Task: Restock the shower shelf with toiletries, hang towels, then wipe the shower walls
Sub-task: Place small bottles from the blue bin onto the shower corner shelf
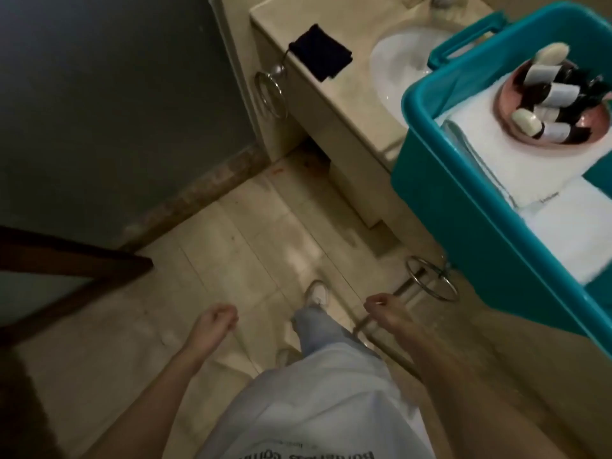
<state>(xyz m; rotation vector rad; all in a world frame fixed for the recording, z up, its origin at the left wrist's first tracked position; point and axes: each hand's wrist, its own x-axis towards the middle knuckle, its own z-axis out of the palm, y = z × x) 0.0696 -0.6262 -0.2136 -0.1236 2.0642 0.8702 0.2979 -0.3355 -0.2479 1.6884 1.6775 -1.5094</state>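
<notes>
Writing is scarce and blurred: the print on the person's pale shirt point(298, 419) runs upside down along the bottom edge and cannot be read, the white labels on the small dark bottles point(559, 94) show no legible text, and a tiny mark on the folded white towels point(516, 160) is too small to make out. The bottles lie with pale soap bars in a pink bowl point(504, 94) on top of the towels, inside a teal bin point(430, 180) at the right, partly over the sink point(394, 61). A dark cloth point(319, 54) lies on the beige counter point(344, 94) above a chrome towel ring point(270, 94). Over the beige tiled floor point(231, 233), the left hand point(217, 321) and right hand point(381, 306) hang loosely curled, holding nothing.
</notes>
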